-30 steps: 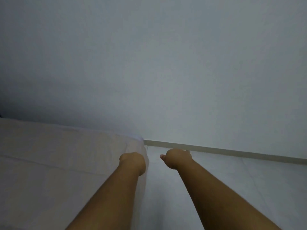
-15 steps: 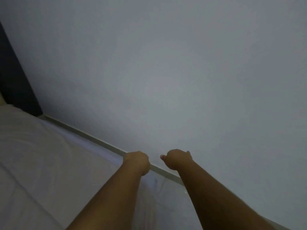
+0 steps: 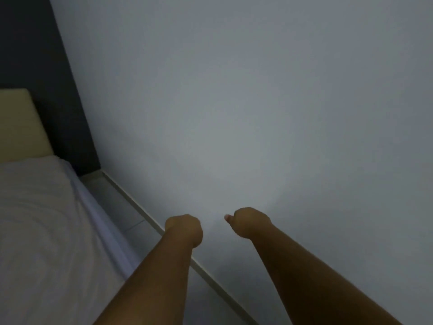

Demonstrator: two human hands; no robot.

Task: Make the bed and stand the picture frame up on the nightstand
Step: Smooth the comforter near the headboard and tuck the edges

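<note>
Since the frame half a second back, the view has swung further left: a padded headboard has come into sight and the skirting line now runs steeper across the picture, while both fists sit much as they did, a little apart and out in front.

At the far left stands the headboard [image 3: 17, 124], a cream, smooth-faced slab with a softly rounded corner, set against a dark wall panel [image 3: 35, 55]. Below it lies the bed [image 3: 39, 221], covered by a pale, matte sheet with shallow curved creases; along its right edge the cloth hangs down in long soft folds [image 3: 100, 228]. Beside that drop is a strip of pale tiled floor [image 3: 117, 207] with a faint grout line, bounded by a narrow light skirting board [image 3: 140, 207] running diagonally down to the right.

The left hand [image 3: 184, 231] is curled into a closed fist, knuckles away from the camera; whether it pinches any cloth cannot be told. The right hand [image 3: 248, 221] is likewise balled tight, thumb tip showing on its left side, nothing visible in it. Behind both rises a plain, smooth grey-white wall [image 3: 281, 102]. The picture frame and nightstand are out of view.
</note>
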